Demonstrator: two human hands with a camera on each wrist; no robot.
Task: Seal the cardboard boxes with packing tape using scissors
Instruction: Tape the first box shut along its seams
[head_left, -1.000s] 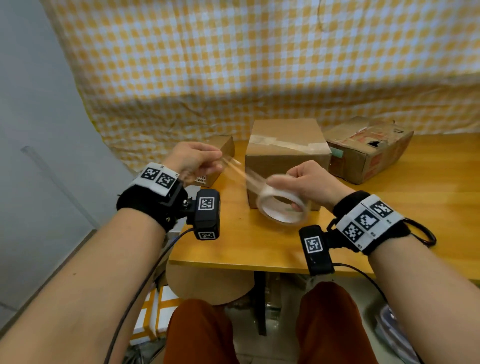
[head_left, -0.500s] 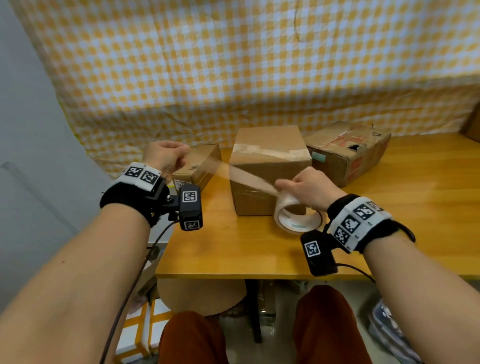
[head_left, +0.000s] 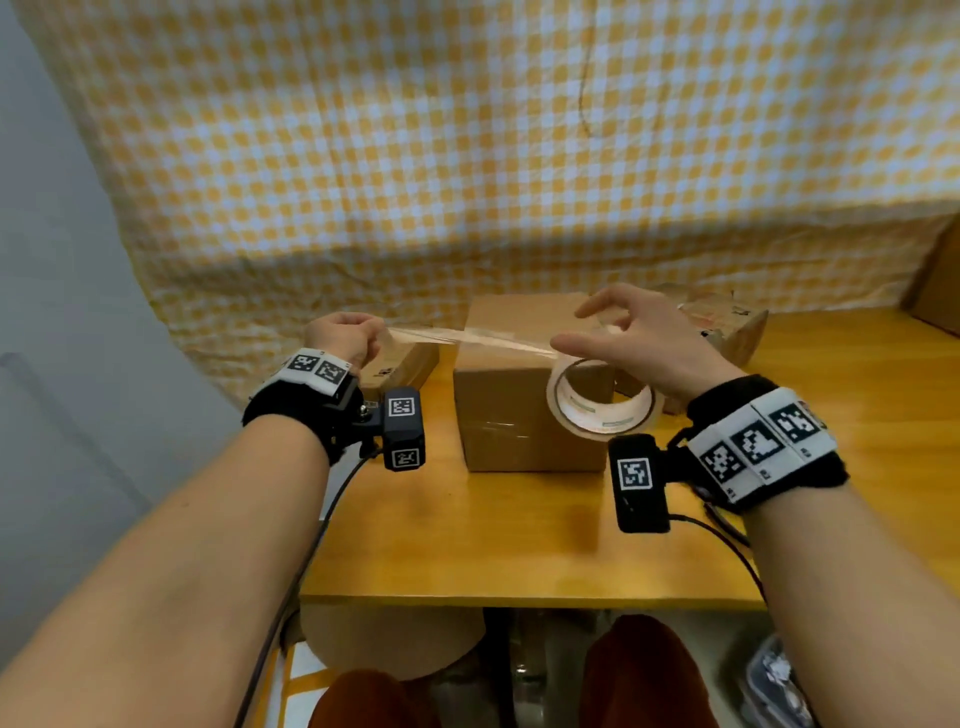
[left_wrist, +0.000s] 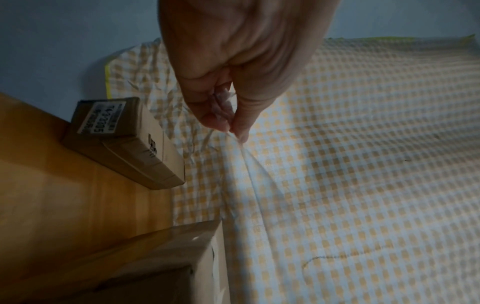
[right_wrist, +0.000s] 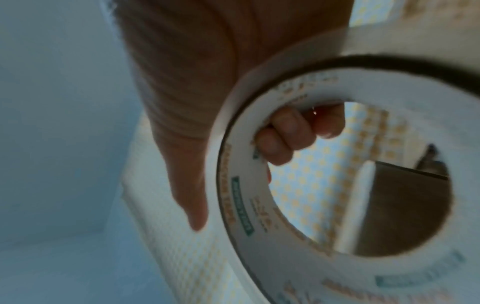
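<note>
My left hand (head_left: 345, 338) pinches the free end of a clear tape strip (head_left: 467, 338) between thumb and fingertips (left_wrist: 233, 123). The strip runs taut to the right, over the top of the middle cardboard box (head_left: 524, 415), to the tape roll (head_left: 602, 410). My right hand (head_left: 639, 348) holds the roll in front of that box, with some fingers (right_wrist: 285, 133) curled through its core and thumb and forefinger stretched out. An older tape band crosses the box top. No scissors are in view.
A small labelled box (head_left: 400, 364) lies left of the middle box. An opened box (head_left: 727, 332) sits behind my right hand, another (head_left: 935, 291) at the far right edge. All rest on a wooden table (head_left: 519, 545) against a yellow checked cloth (head_left: 467, 156).
Both hands have risen, and the strip now sits level above the middle box's top. The right hand lifted the roll and spread its thumb and forefinger. The strip is longer.
</note>
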